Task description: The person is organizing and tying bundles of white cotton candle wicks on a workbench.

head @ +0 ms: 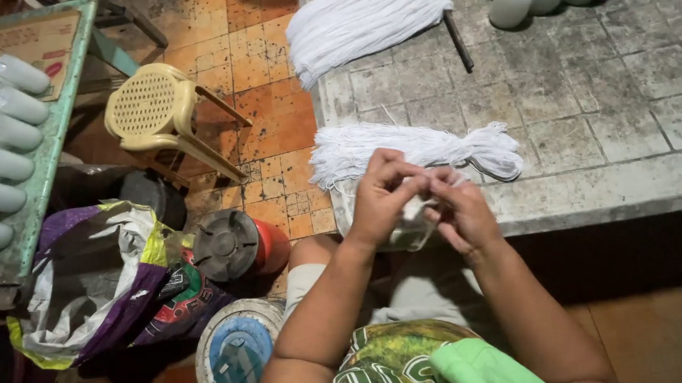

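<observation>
- Working a few white strands between both hands, just off the near edge of the tabletop, above the lap.
- Left hand: grip pressed together, thumb and fingers pinching the strands from the left.
- Right hand: grip likewise pinched on the same strands, fingertips touching those of the left hand.
- Small translucent container seen under the hands, at the tabletop's near edge; contents cannot be told.
- Loose white string bundle lying along the near edge, touching or just behind the fingers; best kept flat and untangled so single strands draw off cleanly.
- Second, larger white bundle with a dark rod beside it, toward the far left corner, well apart from the hands.
- Judged advisable: hold both pinches close together, keep the strands taut between them, and keep the work over the container rather than over the floor.
- Risk noted: slack strands may snag the bundle's looped end.
</observation>
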